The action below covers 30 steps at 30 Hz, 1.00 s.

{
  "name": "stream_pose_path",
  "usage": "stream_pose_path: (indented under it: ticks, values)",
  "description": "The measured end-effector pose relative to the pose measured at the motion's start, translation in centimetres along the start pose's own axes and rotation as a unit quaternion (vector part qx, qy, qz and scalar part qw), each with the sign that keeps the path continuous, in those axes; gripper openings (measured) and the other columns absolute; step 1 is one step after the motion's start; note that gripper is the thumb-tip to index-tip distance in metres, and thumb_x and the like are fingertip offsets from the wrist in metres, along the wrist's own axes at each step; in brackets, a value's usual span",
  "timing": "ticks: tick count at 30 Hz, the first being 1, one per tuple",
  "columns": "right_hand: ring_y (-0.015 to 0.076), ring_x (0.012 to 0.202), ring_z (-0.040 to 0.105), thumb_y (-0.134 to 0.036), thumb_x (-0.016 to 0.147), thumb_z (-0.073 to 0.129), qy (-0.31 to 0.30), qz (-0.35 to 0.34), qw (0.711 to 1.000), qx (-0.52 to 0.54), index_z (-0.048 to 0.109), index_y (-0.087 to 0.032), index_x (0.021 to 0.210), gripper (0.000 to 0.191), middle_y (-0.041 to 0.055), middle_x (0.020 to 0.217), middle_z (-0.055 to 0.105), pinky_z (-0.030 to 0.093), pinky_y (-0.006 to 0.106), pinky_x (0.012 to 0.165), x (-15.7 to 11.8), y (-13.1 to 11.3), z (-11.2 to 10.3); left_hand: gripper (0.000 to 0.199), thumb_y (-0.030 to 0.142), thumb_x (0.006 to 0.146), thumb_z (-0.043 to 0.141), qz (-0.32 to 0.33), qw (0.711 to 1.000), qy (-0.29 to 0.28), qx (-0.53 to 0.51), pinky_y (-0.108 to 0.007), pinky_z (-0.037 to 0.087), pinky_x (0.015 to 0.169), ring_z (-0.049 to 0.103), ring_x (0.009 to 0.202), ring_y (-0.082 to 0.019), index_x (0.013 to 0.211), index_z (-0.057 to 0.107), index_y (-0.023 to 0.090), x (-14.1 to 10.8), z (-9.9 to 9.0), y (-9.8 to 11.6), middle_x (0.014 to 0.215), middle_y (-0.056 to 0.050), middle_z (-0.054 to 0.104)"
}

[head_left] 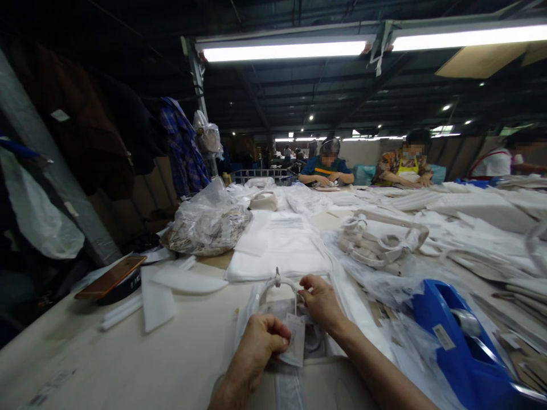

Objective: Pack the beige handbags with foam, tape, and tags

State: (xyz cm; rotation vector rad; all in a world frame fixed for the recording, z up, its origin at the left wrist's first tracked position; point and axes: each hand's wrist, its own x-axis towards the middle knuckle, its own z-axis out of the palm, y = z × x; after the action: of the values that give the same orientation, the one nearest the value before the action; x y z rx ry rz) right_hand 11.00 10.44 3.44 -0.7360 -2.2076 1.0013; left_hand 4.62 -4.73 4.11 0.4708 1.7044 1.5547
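Note:
In front of me a light-coloured bag strap (268, 287) arches up, with a small metal fitting (277, 277) at its top. A whitish hang tag (298, 335) dangles by a thin string (296, 304) beside it. My left hand (255, 348) is closed in a pinch on the tag's left edge. My right hand (321, 303) is also closed, its fingertips at the upper end of the string against the strap. Clear plastic (288, 387) lies below and around the bag, whose body is largely hidden by my hands and the wrap.
A blue tape dispenser (455, 341) stands at right. White foam sheets (277, 245) are stacked ahead, with foam pieces (158, 304) and a brown phone-like case (111, 277) to the left. Plastic-wrapped goods (209, 228) and bagged straps (376, 239) lie farther back. Co-workers (327, 165) sit across the table.

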Motion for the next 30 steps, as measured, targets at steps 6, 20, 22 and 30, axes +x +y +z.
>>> stream_pose_path:
  ticks: [6, 20, 22, 30]
  values:
    - [0.0158, 0.075, 0.057, -0.009, 0.069, 0.054, -0.125, -0.099, 0.987, 0.002, 0.071, -0.024, 0.073, 0.023, 0.0023, 0.08, 0.059, 0.042, 0.025, 0.07, -1.1, -0.3, -0.9, 0.014, 0.017, 0.051, 0.058, 0.043, 0.996, -0.047, 0.059, -0.023, 0.039, 0.045, 0.049, 0.047, -0.012, 0.063, 0.063, 0.013, -0.5, -0.4, 0.4, 0.055, -0.002, 0.058]
    - [0.0165, 0.061, 0.049, -0.037, 0.073, 0.046, -0.011, 0.05, 0.989, 0.137, 0.067, -0.018, 0.072, 0.028, -0.0005, 0.057, 0.053, 0.035, 0.026, 0.058, 0.0, -0.1, -2.0, 0.013, 0.009, 0.078, 0.059, 0.282, 0.799, -0.015, 0.531, -0.05, 0.028, 0.102, 0.053, 0.107, -0.025, 0.086, 0.066, 0.016, 8.0, -1.8, 4.6, 0.097, -0.006, 0.066]
    - [0.0174, 0.067, 0.051, -0.037, 0.072, 0.048, 0.007, 0.067, 0.985, 0.16, 0.066, -0.018, 0.072, 0.026, 0.0005, 0.063, 0.058, 0.037, 0.026, 0.061, 0.5, 0.4, -2.0, 0.007, 0.015, 0.082, 0.059, 0.271, 0.783, -0.01, 0.56, -0.05, 0.032, 0.1, 0.053, 0.107, -0.024, 0.087, 0.064, 0.015, 7.9, -2.3, 4.4, 0.098, -0.005, 0.064]
    - [0.0096, 0.058, 0.053, -0.035, 0.087, 0.054, 0.012, 0.197, 0.96, 0.199, 0.059, -0.014, 0.081, 0.023, -0.0019, 0.069, 0.058, 0.043, 0.024, 0.055, 2.1, 4.7, -0.3, 0.016, 0.029, 0.088, 0.057, 0.139, 0.814, 0.054, 0.561, -0.041, 0.047, 0.085, 0.06, 0.089, -0.018, 0.084, 0.061, 0.014, 7.4, -3.5, 3.1, 0.09, -0.003, 0.064]
